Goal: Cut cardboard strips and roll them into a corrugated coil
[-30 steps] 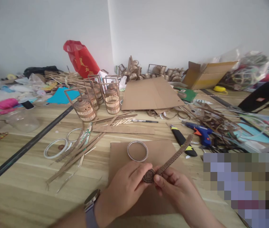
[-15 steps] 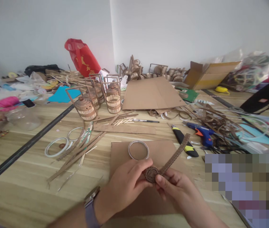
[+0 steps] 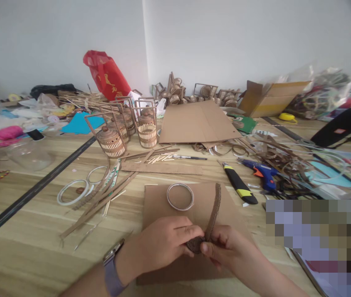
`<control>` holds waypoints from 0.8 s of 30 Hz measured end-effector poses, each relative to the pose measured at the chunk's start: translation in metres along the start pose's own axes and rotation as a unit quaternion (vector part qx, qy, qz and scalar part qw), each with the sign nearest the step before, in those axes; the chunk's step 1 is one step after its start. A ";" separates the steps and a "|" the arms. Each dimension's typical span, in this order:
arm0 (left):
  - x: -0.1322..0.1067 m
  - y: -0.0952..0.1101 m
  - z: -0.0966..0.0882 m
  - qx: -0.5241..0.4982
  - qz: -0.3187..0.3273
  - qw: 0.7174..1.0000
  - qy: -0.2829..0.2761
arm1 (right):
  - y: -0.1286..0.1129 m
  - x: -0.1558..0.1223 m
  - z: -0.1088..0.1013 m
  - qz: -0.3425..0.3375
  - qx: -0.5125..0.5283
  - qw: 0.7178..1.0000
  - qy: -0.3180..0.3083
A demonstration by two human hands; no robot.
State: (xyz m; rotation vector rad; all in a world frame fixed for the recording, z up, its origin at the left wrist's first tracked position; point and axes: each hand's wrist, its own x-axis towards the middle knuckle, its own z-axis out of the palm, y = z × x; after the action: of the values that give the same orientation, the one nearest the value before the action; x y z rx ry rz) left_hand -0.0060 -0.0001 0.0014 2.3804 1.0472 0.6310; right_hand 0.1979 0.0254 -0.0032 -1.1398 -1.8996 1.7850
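A brown corrugated cardboard coil (image 3: 195, 245) is held between my two hands above a cardboard sheet (image 3: 159, 206). My left hand (image 3: 170, 239), with a watch on the wrist, grips the coil's left and upper side. My right hand (image 3: 226, 247) pinches its right side with thumb and fingers, where the loose strip (image 3: 214, 210) leaves the coil and stands up, pointing away from me. Part of the coil is hidden by my fingers. Just beyond my hands, a white-edged ring (image 3: 180, 209) lies on the cardboard sheet.
Right of the sheet lie a utility knife (image 3: 240, 184) and a blue glue gun (image 3: 263, 171). Small lidded baskets (image 3: 111, 142) with handles stand at the back left. Brown strips (image 3: 101, 206) and rings (image 3: 73, 202) lie left. A larger cardboard (image 3: 196, 121) lies behind.
Both hands have moved slightly left and toward me with the coil. The loose strip has swung from leaning right to nearly upright. Another person's hand at the far left has mostly left view.
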 end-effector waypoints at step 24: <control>-0.006 0.008 0.020 0.186 0.009 0.970 0.156 | 0.010 0.003 0.020 -0.009 0.066 0.991 0.116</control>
State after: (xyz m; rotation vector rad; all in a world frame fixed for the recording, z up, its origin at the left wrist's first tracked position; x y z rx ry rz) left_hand 0.0063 -0.0142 -0.0106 2.6691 1.3808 0.9074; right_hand 0.1852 0.0127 -0.0170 -1.2191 -1.6301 1.6589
